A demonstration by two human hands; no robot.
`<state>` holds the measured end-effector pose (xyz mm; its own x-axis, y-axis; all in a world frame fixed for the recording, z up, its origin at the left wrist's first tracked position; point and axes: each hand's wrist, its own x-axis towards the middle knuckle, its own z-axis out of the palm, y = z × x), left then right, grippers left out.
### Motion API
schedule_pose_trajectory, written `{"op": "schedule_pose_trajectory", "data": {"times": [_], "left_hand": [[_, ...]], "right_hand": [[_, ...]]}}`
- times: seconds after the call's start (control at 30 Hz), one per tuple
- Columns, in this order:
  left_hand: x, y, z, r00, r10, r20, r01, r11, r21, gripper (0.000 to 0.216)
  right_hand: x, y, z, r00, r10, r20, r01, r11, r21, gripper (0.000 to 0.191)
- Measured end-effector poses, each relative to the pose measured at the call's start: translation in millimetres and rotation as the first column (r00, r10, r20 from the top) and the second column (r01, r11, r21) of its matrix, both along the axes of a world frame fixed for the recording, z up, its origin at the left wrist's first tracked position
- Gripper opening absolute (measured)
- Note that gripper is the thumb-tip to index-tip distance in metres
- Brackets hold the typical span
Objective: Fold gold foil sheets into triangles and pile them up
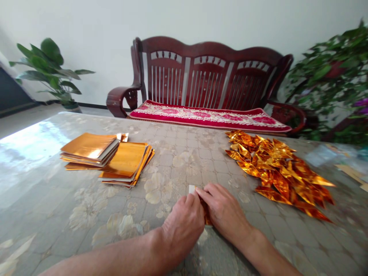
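Foil sheet (206, 217): between both hands, long axis pointing away.
Left hand (184, 224): pinching its left edge.
Right hand (225, 211): pinching its right edge.

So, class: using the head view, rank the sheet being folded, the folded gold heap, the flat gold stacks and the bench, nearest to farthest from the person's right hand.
1. Sheet being folded: under the right hand.
2. Folded gold heap: to its right.
3. Flat gold stacks: far left.
4. Bench: beyond the table.
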<state>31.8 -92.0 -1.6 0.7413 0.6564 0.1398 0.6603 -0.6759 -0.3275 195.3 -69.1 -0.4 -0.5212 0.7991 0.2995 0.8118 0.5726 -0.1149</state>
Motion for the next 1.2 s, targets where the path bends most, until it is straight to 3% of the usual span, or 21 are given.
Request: {"op": "schedule_pose_trajectory", "data": {"times": [0.27,0.4,0.53,0.67,0.9,1.03,1.2], "left_hand": [[0.0,0.6,-0.2,1.000,0.000,0.007,0.000,1.000,-0.013,0.019],[-2.9,5.0,5.0,1.000,-0.025,0.013,0.026,0.995,-0.094,0.015],[-8.7,16.2,9.8,0.998,-0.049,0.049,0.058,0.979,-0.196,0.013],[-15.4,30.4,10.8,0.992,-0.055,0.112,0.083,0.962,-0.262,0.015],[-29.3,47.2,21.6,0.970,-0.110,0.216,0.192,0.891,-0.412,0.026],[-40.3,52.5,28.3,0.952,-0.137,0.274,0.254,0.852,-0.457,0.032],[-43.3,53.8,31.9,0.945,-0.119,0.305,0.257,0.848,-0.464,0.024]], "right_hand": [[-5.6,6.1,-1.3,0.998,-0.032,0.052,0.031,0.999,0.006,0.027],[4.7,15.8,-4.5,0.995,-0.069,-0.073,0.058,0.989,-0.132,0.028],[28.2,21.5,-1.3,0.933,-0.044,-0.358,-0.067,0.955,-0.290,0.043],[41.2,18.1,7.7,0.912,0.092,-0.400,-0.262,0.880,-0.396,0.050],[35.0,18.6,0.6,0.905,0.076,-0.418,-0.235,0.910,-0.342,0.016],[31.5,18.5,-3.9,0.915,0.047,-0.401,-0.193,0.923,-0.333,0.012],[24.4,14.6,-4.0,0.939,-0.012,-0.343,-0.101,0.946,-0.309,0.011]]}}
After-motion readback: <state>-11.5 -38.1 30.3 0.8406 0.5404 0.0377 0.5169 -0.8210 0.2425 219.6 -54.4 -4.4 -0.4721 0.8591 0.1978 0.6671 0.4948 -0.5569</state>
